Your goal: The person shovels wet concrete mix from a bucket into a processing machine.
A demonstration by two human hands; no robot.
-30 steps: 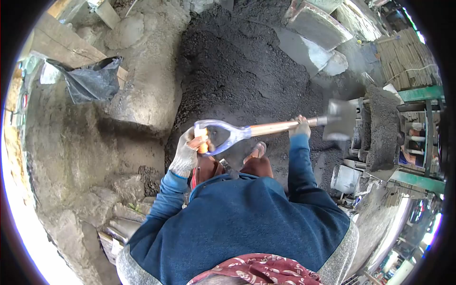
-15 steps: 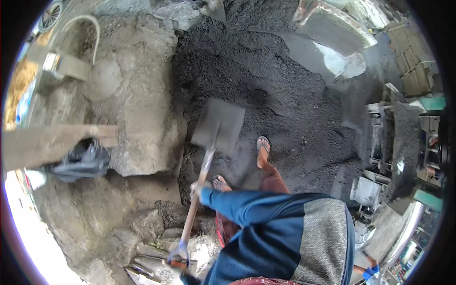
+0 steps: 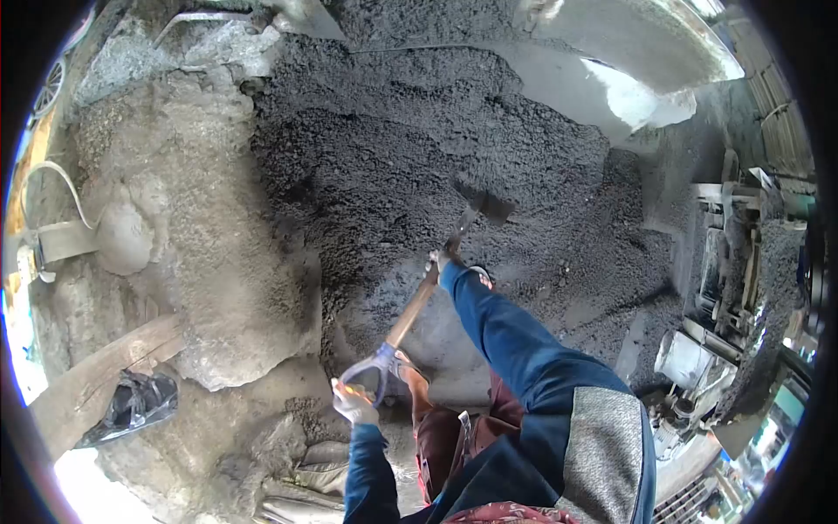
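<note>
Left of a heap of dark, gritty material (image 3: 375,166), a black plastic bag (image 3: 144,406) hung from or lay against a wooden beam (image 3: 105,371); which, could not be told. A pale, rough ledge (image 3: 205,262) ran along the heap's left side. Below the heap, the person's left hand (image 3: 353,403) was closed around the D-shaped grip (image 3: 381,360) of a shovel (image 3: 401,332). The shovel slanted toward the heap, its wooden shaft (image 3: 416,309) reaching the heap's lower edge, where the right hand (image 3: 438,261) was wrapped around it, near the metal. The dark blade (image 3: 497,208) met the heap; how deep its edge sat could not be made out. The shovel looked stiff and sturdy, manageable when bare but probably blade-heavy under a load of grit, so the grip and lower shaft seemed the best holds, though damp wood might have slid in the palm. To the heap's right stood a pale, box-like container (image 3: 685,360).
</note>
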